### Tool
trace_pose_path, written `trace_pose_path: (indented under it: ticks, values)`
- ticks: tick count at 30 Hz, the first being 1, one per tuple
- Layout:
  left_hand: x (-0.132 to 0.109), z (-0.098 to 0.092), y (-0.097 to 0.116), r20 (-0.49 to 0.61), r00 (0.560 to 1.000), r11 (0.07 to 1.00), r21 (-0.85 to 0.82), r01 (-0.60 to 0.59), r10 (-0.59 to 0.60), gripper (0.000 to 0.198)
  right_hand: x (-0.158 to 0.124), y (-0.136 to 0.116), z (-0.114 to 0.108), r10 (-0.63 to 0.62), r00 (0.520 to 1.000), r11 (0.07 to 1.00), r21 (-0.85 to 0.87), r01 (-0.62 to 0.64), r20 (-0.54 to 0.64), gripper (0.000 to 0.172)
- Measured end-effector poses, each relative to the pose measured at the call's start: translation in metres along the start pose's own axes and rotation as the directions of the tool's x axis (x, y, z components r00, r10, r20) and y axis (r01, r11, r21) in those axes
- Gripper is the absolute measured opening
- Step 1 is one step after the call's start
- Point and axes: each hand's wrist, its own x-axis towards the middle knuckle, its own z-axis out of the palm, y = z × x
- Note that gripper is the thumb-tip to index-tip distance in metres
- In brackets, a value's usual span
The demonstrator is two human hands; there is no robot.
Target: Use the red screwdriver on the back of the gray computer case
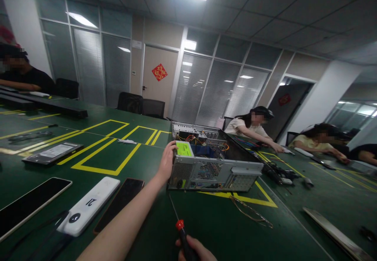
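An uncovered computer case (pixel 244 162) lies on the green table, its inner parts and wires showing. A power supply with a bright yellow-green label (pixel 184 149) sits in its near left corner. My left hand (pixel 168 159) grips the case at that corner, fingers over the edge and partly hidden. At the bottom of the view my right hand (pixel 198 249) is wrapped round a screwdriver (pixel 183 233) with a red and black handle. The screwdriver's thin shaft points up toward the case's near side, and its tip is apart from the case.
A hard drive (pixel 54 153), a white device marked 21 (pixel 91 204) and dark phones (pixel 32 204) lie on the left. Eyeglasses (pixel 250 210) rest in front of the case. Cables (pixel 279 172) and a metal strip (pixel 335 229) lie right. Several people sit around the table.
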Motion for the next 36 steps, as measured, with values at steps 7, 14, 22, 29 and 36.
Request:
trace_pose_path:
  ticks: [7, 14, 22, 29, 36]
  values:
    - [0.000, 0.000, 0.000, -0.008, 1.000, 1.000, 0.000, 0.001, -0.001, 0.044, 0.009, -0.005, 0.002, -0.028, 1.000, 0.999, 0.024, 0.028, 0.006, 0.039]
    - [0.000, 0.002, -0.002, -0.025, 1.000, 1.000, -0.002, -0.002, 0.002, 0.041, 0.007, -0.006, 0.001, -0.010, 1.000, 0.999, 0.033, 0.009, 0.023, 0.033]
    - [0.000, 0.001, -0.001, -0.018, 1.000, 1.000, -0.011, 0.000, 0.000, 0.042, 0.010, -0.005, -0.002, -0.030, 0.999, 0.999, 0.015, 0.030, 0.042, 0.041]
    - [0.000, 0.002, -0.003, -0.026, 1.000, 1.000, 0.002, -0.006, 0.006, 0.042, 0.023, 0.004, -0.005, -0.055, 0.993, 0.997, -0.046, 0.060, 0.100, 0.052]
    - [-0.001, 0.001, -0.004, -0.024, 1.000, 1.000, -0.004, -0.010, 0.010, 0.042, 0.024, -0.001, -0.012, 0.030, 0.960, 0.998, -0.064, -0.012, 0.278, 0.047]
